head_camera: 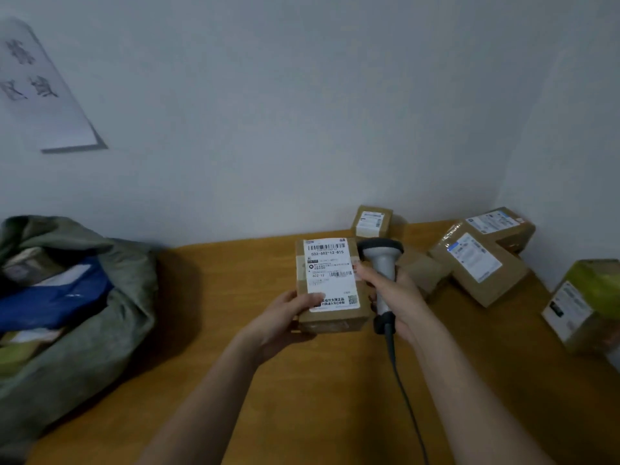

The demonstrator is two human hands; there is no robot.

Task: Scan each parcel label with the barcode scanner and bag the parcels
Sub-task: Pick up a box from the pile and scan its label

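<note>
Left hand (285,317) curled round the near left corner of a brown parcel (332,286), thumb on its white label (330,273), held up above the desk (235,364). Right hand (399,297) wrapped round the barcode scanner (382,263) just right of the parcel, cable trailing down. More parcels (476,263) at right; green sack (84,297) at left, apparently part-filled.

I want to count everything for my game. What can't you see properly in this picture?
Head view only:
- Barcode scanner: its window faces away; the right hand covers its grip.
- Held parcel: the left hand hides its near corner.
- Green sack: contents mostly buried, cut off at the left edge.
- Green-topped box: cut off at the right edge.
- Wall sign: blurred.
</note>
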